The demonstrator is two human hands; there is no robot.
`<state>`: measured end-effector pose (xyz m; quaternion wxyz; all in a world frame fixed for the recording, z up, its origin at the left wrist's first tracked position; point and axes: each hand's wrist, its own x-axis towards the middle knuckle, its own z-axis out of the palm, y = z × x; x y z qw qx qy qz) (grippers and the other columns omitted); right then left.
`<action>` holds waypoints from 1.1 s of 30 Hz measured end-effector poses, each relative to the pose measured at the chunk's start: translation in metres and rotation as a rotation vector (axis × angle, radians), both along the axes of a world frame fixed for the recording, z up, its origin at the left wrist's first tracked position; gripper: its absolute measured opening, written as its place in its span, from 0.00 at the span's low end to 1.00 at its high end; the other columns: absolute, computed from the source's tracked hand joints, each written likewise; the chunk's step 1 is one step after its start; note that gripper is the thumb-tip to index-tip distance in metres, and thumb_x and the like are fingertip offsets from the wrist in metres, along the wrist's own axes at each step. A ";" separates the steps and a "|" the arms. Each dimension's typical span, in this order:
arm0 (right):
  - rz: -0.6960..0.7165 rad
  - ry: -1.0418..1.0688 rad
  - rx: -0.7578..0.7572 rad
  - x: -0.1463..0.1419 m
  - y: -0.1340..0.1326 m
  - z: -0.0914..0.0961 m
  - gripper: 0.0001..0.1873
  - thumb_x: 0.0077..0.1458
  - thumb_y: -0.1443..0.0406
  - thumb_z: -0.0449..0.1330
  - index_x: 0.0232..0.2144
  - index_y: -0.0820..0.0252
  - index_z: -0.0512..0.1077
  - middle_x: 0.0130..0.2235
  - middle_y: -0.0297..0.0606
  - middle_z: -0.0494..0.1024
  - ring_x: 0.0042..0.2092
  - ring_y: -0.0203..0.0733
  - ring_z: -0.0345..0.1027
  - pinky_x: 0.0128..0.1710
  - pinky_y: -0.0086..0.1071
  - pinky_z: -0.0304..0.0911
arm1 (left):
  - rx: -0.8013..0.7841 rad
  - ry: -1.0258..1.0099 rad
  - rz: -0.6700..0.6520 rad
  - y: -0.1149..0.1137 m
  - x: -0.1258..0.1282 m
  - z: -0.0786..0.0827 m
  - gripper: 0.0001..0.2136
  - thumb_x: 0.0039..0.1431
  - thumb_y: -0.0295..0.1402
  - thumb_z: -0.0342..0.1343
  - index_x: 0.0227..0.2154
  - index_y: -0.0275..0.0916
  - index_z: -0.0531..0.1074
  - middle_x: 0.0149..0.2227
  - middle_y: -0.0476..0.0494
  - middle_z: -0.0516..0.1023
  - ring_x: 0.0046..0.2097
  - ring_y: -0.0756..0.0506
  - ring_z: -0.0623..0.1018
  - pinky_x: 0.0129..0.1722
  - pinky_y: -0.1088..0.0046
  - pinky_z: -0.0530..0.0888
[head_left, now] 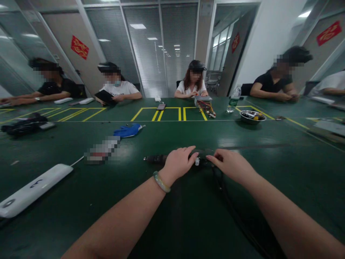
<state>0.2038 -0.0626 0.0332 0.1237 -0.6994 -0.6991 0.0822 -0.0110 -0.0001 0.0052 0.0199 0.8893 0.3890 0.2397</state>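
Low centre of frame: dark tool (155, 158) lies flat on table (188, 223), cord (221, 187) trailing down-right; left hand (179, 162) rests on it, grip open; right hand (232, 166) touches its end, grip unclear; handling seemingly just starting.

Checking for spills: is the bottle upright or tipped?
Upright: the bottle stands on the table, neck up.
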 end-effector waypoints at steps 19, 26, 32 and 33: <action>0.307 0.785 -0.495 -0.003 0.006 -0.028 0.18 0.53 0.51 0.63 0.30 0.60 0.67 0.26 0.30 0.70 0.26 0.32 0.64 0.26 0.26 0.58 | -0.027 0.019 0.042 0.001 0.003 -0.001 0.14 0.67 0.40 0.45 0.40 0.42 0.75 0.38 0.46 0.78 0.39 0.46 0.76 0.38 0.69 0.71; 0.251 1.085 -0.420 -0.009 0.013 -0.039 0.21 0.52 0.49 0.63 0.31 0.61 0.68 0.24 0.30 0.68 0.25 0.31 0.64 0.23 0.23 0.58 | 0.048 0.056 0.050 -0.001 0.004 0.003 0.11 0.65 0.37 0.48 0.39 0.41 0.75 0.36 0.44 0.76 0.38 0.45 0.75 0.38 0.68 0.71; 0.265 0.959 -0.137 -0.007 0.014 -0.041 0.15 0.56 0.53 0.61 0.31 0.61 0.71 0.27 0.32 0.72 0.23 0.32 0.63 0.22 0.25 0.57 | 0.023 0.040 -0.175 -0.004 0.009 0.004 0.14 0.63 0.36 0.52 0.50 0.42 0.70 0.47 0.43 0.76 0.46 0.44 0.75 0.47 0.65 0.72; 0.262 0.927 -0.056 -0.007 0.014 -0.041 0.14 0.57 0.55 0.61 0.31 0.60 0.72 0.28 0.32 0.74 0.25 0.32 0.65 0.25 0.26 0.59 | 0.014 0.044 -0.190 -0.004 0.009 0.003 0.15 0.62 0.36 0.53 0.51 0.42 0.69 0.48 0.43 0.75 0.46 0.43 0.75 0.47 0.65 0.72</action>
